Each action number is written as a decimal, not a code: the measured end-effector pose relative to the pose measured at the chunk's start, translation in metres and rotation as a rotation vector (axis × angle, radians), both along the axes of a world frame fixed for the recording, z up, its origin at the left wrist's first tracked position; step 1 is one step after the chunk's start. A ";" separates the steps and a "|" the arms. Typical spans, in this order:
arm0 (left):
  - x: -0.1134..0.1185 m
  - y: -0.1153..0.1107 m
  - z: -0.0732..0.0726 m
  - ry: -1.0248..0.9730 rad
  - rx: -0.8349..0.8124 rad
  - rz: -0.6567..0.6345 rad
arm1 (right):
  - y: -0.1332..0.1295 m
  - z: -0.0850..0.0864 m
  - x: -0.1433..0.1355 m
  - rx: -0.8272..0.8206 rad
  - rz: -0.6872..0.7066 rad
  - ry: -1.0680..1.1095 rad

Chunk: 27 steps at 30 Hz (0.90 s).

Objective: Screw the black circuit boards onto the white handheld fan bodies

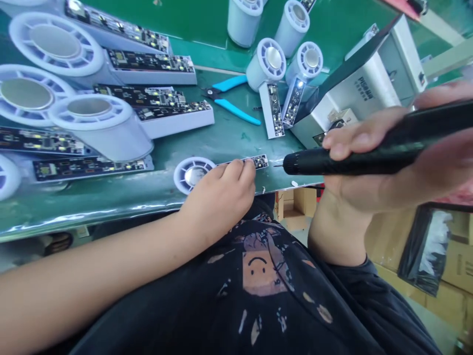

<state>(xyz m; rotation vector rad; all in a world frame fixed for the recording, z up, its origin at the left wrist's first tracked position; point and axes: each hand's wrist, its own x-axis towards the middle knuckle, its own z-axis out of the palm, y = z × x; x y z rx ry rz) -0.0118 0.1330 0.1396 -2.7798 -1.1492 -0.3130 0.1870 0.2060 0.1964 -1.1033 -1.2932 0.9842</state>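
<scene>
My left hand point(221, 197) is closed over the handle of a white device near the table's front edge. That device point(194, 176) has a round ribbed end with a silver disc, and its circuit board point(261, 161) shows past my fingertips. A black electric screwdriver point(354, 160) lies in the grip of my right hand point(354, 182), its thin bit pointing left toward the board with a gap between them. My fingers wrap round its body.
Several similar white devices point(111, 125) lie at the left, others point(272, 58) stand at the back. Blue-handled cutters point(236, 111) rest mid-table. A silver machine point(369, 84) stands at the right. Small white bits point(294, 183) lie at the green table's point(148, 197) edge; cardboard boxes point(458, 266) are below.
</scene>
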 end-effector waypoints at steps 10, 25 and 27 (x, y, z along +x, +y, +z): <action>0.000 0.000 -0.002 -0.029 -0.043 0.009 | 0.004 -0.010 -0.032 -0.104 0.037 0.020; -0.001 0.000 0.000 -0.034 -0.050 0.019 | -0.013 -0.016 -0.043 0.098 -0.085 0.097; -0.001 0.000 -0.001 -0.028 -0.053 0.023 | -0.012 -0.016 -0.044 0.124 -0.072 0.107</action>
